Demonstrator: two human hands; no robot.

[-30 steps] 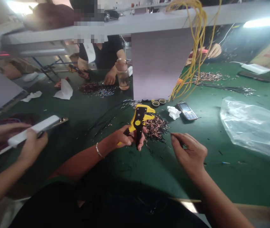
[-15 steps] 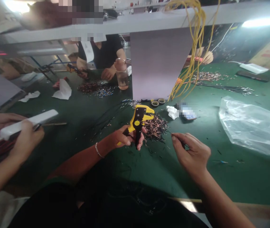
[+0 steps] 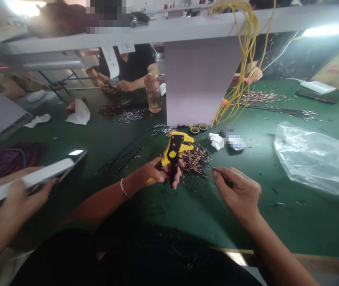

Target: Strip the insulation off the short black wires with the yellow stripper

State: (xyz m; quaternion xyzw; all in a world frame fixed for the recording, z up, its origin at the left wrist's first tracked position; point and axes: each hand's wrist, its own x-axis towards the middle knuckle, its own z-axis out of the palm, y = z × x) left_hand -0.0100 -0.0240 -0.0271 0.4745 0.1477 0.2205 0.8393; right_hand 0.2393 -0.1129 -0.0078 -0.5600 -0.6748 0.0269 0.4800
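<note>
My left hand [image 3: 161, 173] grips a yellow-and-black self-adjusting wire stripper [image 3: 173, 153] upright, its jaws pointing up and away from me. Just right of the tool lies a heap of short cut wires with copper ends [image 3: 194, 161] on the green work mat [image 3: 306, 226]. My right hand [image 3: 236, 190] pinches a thin dark wire [image 3: 220, 171] between thumb and forefinger, close to that heap. The wire's far tip points towards the heap and does not reach the stripper.
At the left, a co-worker's hand [image 3: 17, 206] holds a white power bank and phone [image 3: 32, 178]. Beyond the stripper are tape rolls [image 3: 195, 129], a tissue [image 3: 216, 141] and a blurred phone [image 3: 235, 141]. A plastic bag [image 3: 315, 157] lies right. Yellow wires [image 3: 241, 75] hang from a shelf.
The co-worker's hands at the left have dropped lower with the white power bank and phone. The hands across the table have shifted. My right hand's wire has tilted slightly; the stripper stays nearly still.
</note>
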